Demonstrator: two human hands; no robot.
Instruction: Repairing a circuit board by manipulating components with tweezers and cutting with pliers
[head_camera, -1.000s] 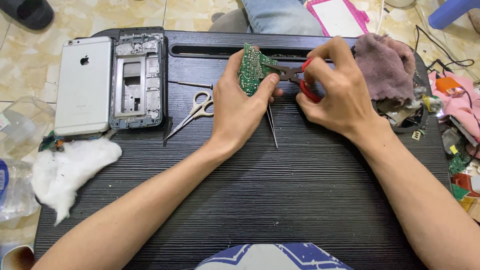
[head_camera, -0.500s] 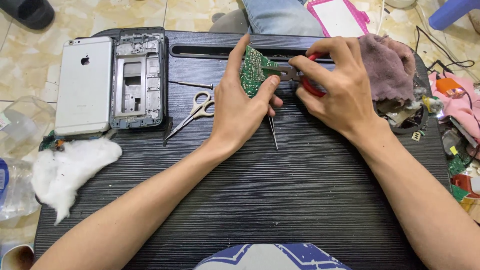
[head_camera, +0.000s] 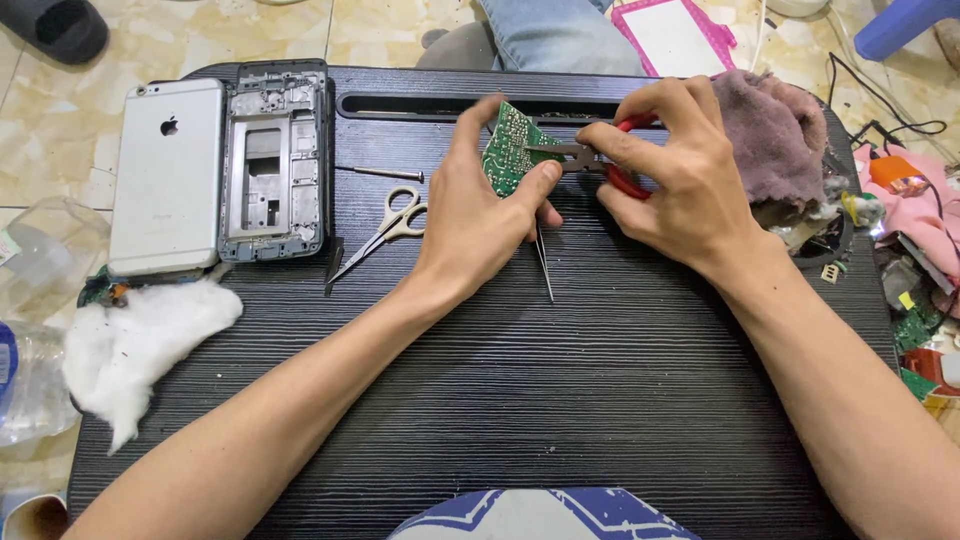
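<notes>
Two hands at work, 12 o'clock on black ribbed lap desk (head_camera: 520, 400). Left hand (head_camera: 480, 225) pinches small green circuit board (head_camera: 507, 150), upright. Right hand (head_camera: 680, 185) closed round red-handled cutting pliers (head_camera: 585, 160); since a second ago, jaws moved onto board edge, biting there. No packages or signs; silver phone (head_camera: 165, 175), back up, at 10 o'clock.

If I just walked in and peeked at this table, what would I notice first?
Probably the two hands in the middle near the far edge: the left hand holds a small green circuit board upright, while the right hand works red-handled pliers against it. Next, at the far left of the black ribbed table, a silver smartphone lying face down sits beside a bare grey phone frame, with fluffy white cotton below them.
</notes>
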